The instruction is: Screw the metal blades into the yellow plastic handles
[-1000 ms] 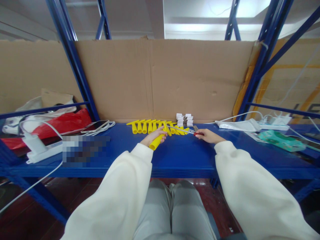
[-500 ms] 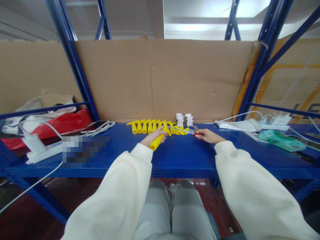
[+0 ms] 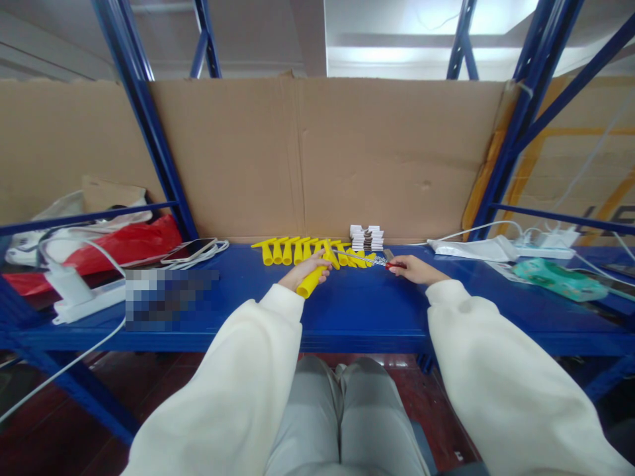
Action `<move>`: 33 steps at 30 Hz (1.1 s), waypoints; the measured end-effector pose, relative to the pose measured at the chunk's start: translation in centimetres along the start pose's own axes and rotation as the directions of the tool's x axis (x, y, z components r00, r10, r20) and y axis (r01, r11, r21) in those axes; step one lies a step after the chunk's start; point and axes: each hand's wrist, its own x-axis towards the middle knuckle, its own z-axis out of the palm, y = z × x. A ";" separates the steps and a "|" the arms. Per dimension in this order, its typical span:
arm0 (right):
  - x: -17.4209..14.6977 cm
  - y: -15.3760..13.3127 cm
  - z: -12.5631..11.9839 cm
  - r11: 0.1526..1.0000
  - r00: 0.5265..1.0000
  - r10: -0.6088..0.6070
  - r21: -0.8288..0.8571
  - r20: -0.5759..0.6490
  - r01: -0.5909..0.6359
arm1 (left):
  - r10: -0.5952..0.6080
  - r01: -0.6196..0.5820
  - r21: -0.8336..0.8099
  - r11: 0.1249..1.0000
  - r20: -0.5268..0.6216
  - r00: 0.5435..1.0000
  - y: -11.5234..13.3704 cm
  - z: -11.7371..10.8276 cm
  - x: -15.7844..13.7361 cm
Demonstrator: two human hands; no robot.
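My left hand (image 3: 311,268) is wrapped round a yellow T-shaped plastic handle (image 3: 308,285), its hollow end facing me and its crosspiece pointing away. In my right hand (image 3: 411,270) is a screwdriver (image 3: 389,265) with a red grip. Its thin metal shaft runs left to the crosspiece of the handle; whether the tip touches it is too small to tell. Behind my hands lies a row of several similar yellow handles (image 3: 286,254). Small shiny metal pieces (image 3: 380,260), perhaps screws, lie by the screwdriver.
White parts (image 3: 366,239) are stacked against the cardboard panel (image 3: 347,152). On the left of the blue table (image 3: 367,311) are a power strip (image 3: 92,301), a red bag (image 3: 133,244) and a phone (image 3: 188,250). A green packet (image 3: 558,279) and cables lie right.
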 end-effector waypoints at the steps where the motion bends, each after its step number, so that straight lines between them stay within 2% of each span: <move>1: 0.0 0.0 0.0 1.000 1.000 0.005 0.003 -0.003 -0.005 | 0.000 0.000 0.002 1.000 -0.001 1.000 0.0 0.0 0.0; 26: 0.2 0.3 0.1 0.999 1.000 -0.030 -0.043 0.001 0.030 | 0.001 0.000 0.046 0.999 -0.013 1.000 0.1 0.5 -0.5; 33: 0.1 0.1 -0.3 0.989 0.993 -0.098 -0.116 -0.070 0.090 | 0.062 -0.052 0.186 0.981 -0.049 0.997 -0.3 0.5 -0.6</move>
